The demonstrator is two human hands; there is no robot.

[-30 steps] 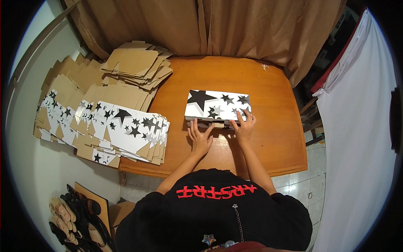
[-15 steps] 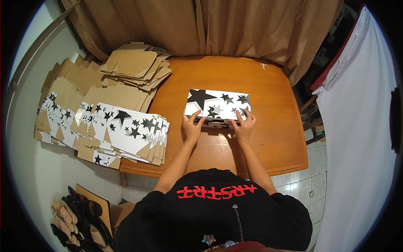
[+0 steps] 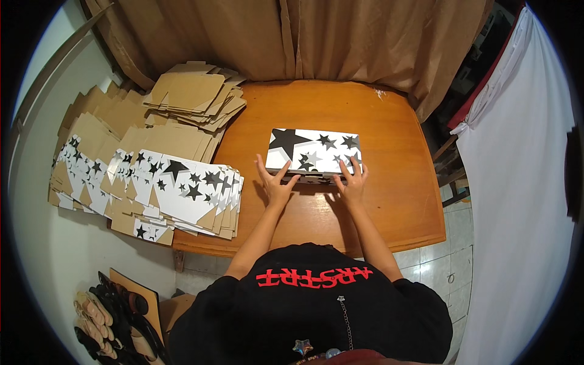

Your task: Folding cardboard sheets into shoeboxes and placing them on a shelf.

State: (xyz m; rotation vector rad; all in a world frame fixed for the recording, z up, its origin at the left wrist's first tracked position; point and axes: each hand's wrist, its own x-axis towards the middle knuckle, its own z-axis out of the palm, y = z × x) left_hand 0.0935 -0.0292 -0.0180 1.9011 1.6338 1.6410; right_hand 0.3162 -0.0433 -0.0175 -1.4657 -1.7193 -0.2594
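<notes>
Resting mid-surface (image 3: 389, 201), the star-printed white box (image 3: 313, 152) has both hands at its near edge: left hand (image 3: 275, 185) and right hand (image 3: 351, 185) press it with spread fingers, each grip open. Flat star-printed blanks (image 3: 176, 191) lie stacked well to the left.

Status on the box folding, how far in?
Done: one star-print box stands formed on the table; no other finished boxes in view. In hand: left hand and right hand press its near edge, fingers spread. Left: a large stack of printed flats at the table's left edge, plus plain brown flats behind it, all unfolded. Looks early.
</notes>
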